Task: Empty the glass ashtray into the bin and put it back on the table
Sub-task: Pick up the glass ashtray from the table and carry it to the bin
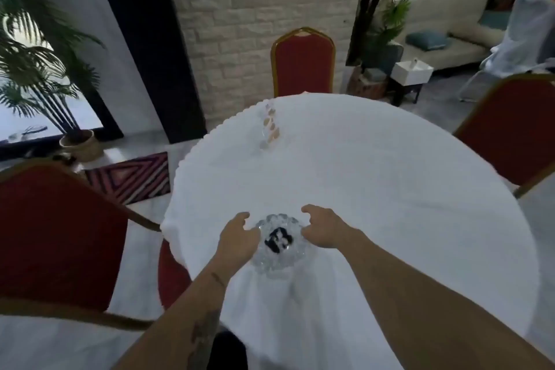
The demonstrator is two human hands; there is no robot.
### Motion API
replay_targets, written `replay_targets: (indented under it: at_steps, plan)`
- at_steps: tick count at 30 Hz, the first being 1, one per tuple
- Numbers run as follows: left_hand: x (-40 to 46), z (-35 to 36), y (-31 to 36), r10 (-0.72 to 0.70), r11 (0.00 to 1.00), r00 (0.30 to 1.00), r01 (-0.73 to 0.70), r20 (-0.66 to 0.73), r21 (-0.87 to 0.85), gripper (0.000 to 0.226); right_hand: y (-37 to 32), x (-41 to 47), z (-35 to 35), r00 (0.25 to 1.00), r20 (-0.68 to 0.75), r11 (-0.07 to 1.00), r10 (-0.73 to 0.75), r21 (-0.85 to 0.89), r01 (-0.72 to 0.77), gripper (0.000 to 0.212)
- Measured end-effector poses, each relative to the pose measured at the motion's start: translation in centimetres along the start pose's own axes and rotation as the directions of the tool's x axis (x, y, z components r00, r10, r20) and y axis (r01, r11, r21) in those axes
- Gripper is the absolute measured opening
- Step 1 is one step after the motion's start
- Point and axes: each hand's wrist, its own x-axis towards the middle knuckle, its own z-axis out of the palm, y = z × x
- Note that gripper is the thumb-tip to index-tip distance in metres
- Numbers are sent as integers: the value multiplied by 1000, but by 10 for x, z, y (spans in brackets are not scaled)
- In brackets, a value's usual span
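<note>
Glass ashtray sat on the white table at its near edge, dark bits inside. Left hand touched its rim, fingers curled; right hand hovered just beside, half-open, holding nothing. Probably heavy, slick, breakable: grip opposite rims.

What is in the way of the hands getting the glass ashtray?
Nothing visible. The glass ashtray sits on the white table, with the left hand and right hand at either side of its rim. Whether the fingers grip it yet is unclear. The other glass dish sits far across the table.
</note>
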Motion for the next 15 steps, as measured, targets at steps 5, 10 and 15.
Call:
replay_targets:
  at_steps: [5,10,15]
  plan:
    - [1,32,-19,-43,995,999,40,-28,-90,64,9,19,20,996,86,997,11,75,-18,70]
    - [9,43,-20,-50,996,995,44,-83,-76,52,14,35,34,999,47,991,21,130,-27,68]
    - [12,40,-17,-23,998,995,18,-97,-60,46,11,36,44,998,36,983,57,170,-63,67]
